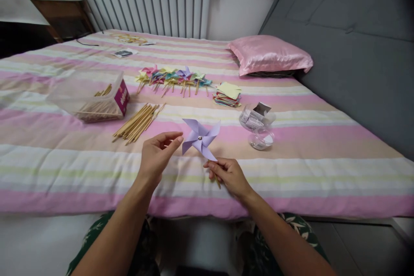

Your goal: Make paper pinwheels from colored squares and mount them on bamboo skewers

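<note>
A lilac paper pinwheel [199, 137] with a shiny pin at its centre stands tilted over the near part of the bed. My right hand [228, 176] is closed round its wooden stick, just below the blades. Beside the left blade is my left hand [160, 151], thumb and index finger curved with a small gap between them. Whether its fingertips touch the paper is hard to tell. Left of centre lies a bundle of thin wooden sticks [139, 123]. Several finished pinwheels [173, 76] in mixed colours lie in a group farther back.
A clear plastic box [87, 95] with sticks stands at left. A stack of coloured paper squares [227, 94] lies right of the pinwheels, with two clear tubs [258, 125] nearer me. A pink pillow [271, 55] rests by the grey headboard [343, 43]. The striped bed ends near my knees.
</note>
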A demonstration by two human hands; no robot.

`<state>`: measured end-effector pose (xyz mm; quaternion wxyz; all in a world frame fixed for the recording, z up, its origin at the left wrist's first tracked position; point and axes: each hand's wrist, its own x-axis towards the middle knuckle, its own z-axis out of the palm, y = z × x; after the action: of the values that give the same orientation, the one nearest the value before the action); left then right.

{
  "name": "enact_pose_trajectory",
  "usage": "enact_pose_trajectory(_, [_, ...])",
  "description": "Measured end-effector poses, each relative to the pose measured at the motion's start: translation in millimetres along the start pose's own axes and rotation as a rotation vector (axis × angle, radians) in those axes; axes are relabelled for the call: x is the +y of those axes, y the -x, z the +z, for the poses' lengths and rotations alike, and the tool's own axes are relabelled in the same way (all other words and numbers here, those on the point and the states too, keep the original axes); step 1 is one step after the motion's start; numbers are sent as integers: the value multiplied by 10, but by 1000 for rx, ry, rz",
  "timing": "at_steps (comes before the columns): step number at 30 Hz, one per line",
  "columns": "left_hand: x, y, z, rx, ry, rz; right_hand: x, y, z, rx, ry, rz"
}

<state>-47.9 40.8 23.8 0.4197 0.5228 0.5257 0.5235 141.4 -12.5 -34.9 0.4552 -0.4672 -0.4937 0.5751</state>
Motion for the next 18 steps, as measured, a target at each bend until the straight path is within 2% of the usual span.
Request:
enact_pose_trajectory(3, [-44, 11, 27, -41, -21, 31, 10, 1, -10, -29, 8, -4])
enact_pose_trajectory(11, [-9, 26, 8, -104, -253, 348, 12, 6, -30, -100, 61, -13])
enact_pose_trajectory(18, [24, 39, 18, -94, -317, 399, 29, 7, -35, -114, 73, -6])
